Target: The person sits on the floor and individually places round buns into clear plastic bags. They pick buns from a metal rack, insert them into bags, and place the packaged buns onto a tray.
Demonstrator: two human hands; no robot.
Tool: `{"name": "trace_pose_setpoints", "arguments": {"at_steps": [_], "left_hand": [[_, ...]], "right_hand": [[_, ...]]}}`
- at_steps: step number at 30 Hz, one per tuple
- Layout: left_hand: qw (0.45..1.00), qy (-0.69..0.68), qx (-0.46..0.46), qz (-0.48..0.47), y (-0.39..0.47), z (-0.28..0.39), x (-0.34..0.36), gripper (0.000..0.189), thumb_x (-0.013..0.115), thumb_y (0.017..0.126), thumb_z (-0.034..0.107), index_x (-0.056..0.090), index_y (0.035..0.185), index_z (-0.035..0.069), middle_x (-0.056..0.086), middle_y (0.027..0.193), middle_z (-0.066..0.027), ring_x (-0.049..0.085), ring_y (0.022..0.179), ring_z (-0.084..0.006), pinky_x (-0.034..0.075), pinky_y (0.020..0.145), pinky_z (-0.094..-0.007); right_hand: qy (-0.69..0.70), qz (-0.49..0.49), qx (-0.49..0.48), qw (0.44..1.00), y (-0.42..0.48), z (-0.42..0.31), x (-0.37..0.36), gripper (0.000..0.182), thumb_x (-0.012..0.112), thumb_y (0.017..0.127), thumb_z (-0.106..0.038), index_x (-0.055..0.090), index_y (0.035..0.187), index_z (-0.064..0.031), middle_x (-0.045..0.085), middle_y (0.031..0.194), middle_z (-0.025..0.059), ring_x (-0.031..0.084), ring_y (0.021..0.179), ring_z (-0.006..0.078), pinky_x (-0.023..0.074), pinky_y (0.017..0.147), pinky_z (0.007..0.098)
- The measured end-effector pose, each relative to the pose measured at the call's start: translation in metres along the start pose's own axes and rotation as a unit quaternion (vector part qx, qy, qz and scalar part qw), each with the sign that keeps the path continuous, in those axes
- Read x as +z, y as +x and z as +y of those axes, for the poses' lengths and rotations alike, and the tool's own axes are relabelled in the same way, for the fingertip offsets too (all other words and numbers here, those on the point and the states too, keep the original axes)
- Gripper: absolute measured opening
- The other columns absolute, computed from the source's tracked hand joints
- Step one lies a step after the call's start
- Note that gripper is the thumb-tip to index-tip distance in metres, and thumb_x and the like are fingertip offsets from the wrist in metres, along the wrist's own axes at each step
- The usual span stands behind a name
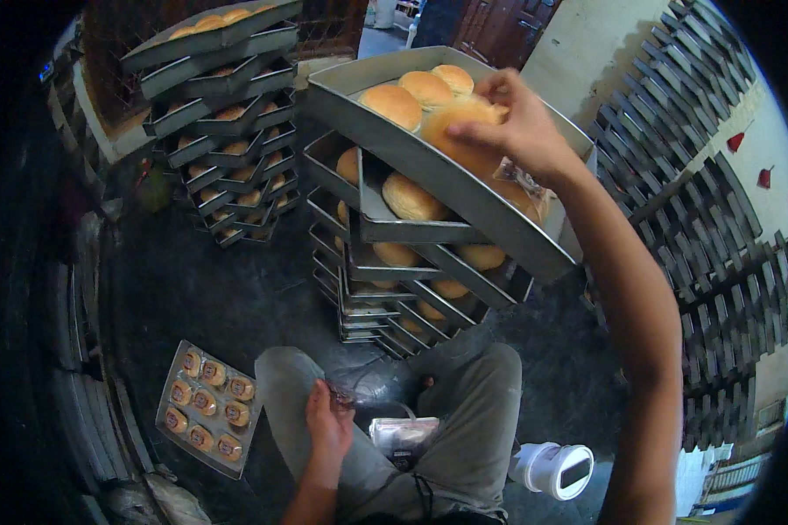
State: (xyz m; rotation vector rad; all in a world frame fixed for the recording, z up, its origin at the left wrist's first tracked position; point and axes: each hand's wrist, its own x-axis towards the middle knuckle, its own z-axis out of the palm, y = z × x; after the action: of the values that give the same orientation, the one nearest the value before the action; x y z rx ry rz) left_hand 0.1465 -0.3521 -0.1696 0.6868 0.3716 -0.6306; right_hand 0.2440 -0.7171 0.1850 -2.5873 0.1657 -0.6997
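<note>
My right hand grips a round golden bun, blurred by motion, above the top metal baking tray. Several more buns lie in that tray, and a crinkled clear plastic wrapper shows below my right wrist. Over my left thigh, my left hand pinches a clear plastic bag by its edge. Between my thighs rests a stack of clear plastic bags. On the floor at left, a shallow tray carries several wrapped buns in rows.
Crisscrossed trays holding buns stand beneath the top tray. Another tall stack of trays rises at back left. Stacked trays line the right wall. White buckets, with a dark phone-like object on one lid, stand by my right knee.
</note>
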Motion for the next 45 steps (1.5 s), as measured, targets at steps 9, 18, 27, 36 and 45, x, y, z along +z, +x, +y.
{"name": "trace_pose_setpoints", "arguments": {"at_steps": [9,18,27,36,45], "left_hand": [[0.980,0.129,0.153,-0.005,-0.032,0.042,0.040,0.027,0.060,0.106,0.033,0.063,0.089,0.013,0.058,0.072,0.0066,0.043,0.049,-0.0004,0.031,0.040,-0.0196],[0.875,0.416,0.202,-0.147,-0.059,-0.003,0.068,0.016,0.067,0.102,0.017,0.069,0.095,0.003,0.062,0.073,0.0065,0.049,0.056,0.0001,0.039,0.049,-0.0183],[0.915,-0.070,-0.198,-0.343,-0.106,-0.034,0.124,0.104,0.084,0.085,0.023,0.017,0.162,0.005,0.025,0.166,-0.0204,0.022,0.156,-0.0275,0.022,0.125,-0.0413],[0.938,0.095,-0.020,-0.334,-0.099,-0.037,0.147,0.110,0.086,0.077,0.015,0.016,0.161,0.003,0.035,0.161,-0.0184,0.035,0.150,-0.0329,0.031,0.122,-0.0454],[0.946,0.069,-0.025,-0.315,-0.093,-0.058,0.119,0.071,0.061,0.096,0.030,0.032,0.154,0.001,0.047,0.151,-0.0223,0.046,0.141,-0.0388,0.038,0.118,-0.0525]], "right_hand": [[0.288,-0.022,0.222,0.931,-0.342,-0.037,0.037,0.072,0.088,0.079,-0.024,0.052,0.136,0.0013,0.063,0.123,0.0109,0.060,0.117,0.0224,0.0471,0.102,0.0377],[0.657,-0.020,0.458,0.598,-0.449,-0.041,0.084,0.051,0.077,0.091,-0.013,0.055,0.136,0.0013,0.069,0.116,0.0043,0.066,0.104,0.0126,0.0513,0.094,0.0290],[0.107,-0.010,0.011,0.994,-0.418,-0.080,0.052,0.064,0.079,0.076,-0.008,0.060,0.137,-0.0043,0.060,0.140,0.0239,0.056,0.136,0.0357,0.0336,0.118,0.0543],[0.100,0.099,0.007,0.990,-0.407,-0.087,0.103,0.059,0.073,0.075,-0.001,0.061,0.133,-0.0010,0.056,0.145,0.0258,0.047,0.142,0.0431,0.0231,0.120,0.0634],[0.081,0.058,0.056,0.994,-0.401,-0.086,0.120,0.053,0.080,0.078,-0.011,0.066,0.128,-0.0037,0.056,0.148,0.0194,0.048,0.142,0.0387,0.0234,0.122,0.0595]]}}
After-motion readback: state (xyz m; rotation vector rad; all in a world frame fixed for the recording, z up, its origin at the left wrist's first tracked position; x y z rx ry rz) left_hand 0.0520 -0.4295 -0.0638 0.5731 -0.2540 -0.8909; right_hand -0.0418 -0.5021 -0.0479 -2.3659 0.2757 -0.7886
